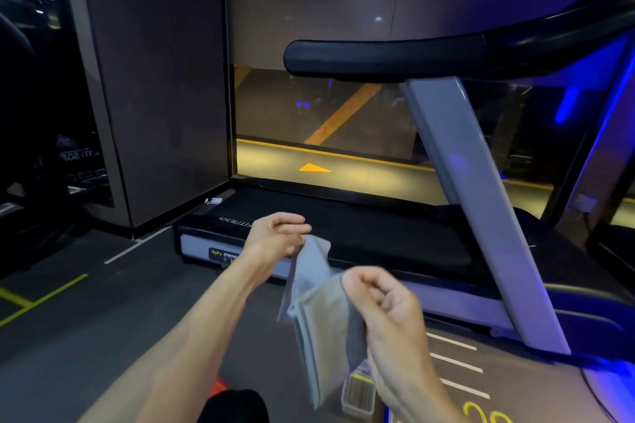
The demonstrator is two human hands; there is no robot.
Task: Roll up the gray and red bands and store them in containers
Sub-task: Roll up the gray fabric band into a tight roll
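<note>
1. A dark grey gym floor (103, 312) carries everything, marked with yellow-green and white lines.
2. A treadmill (343, 233) stands on it, its grey upright rising to the right.
3. A clear container (359, 393) sits on the floor near the bottom edge.
4. A small red object (219, 388), partly hidden, lies by the bottom edge.

One head cam, wide-angle — looks fwd and down from the person's eye level, close over both forearms, facing a treadmill (343, 237) and window (326, 86) beyond — edges curve.
</note>
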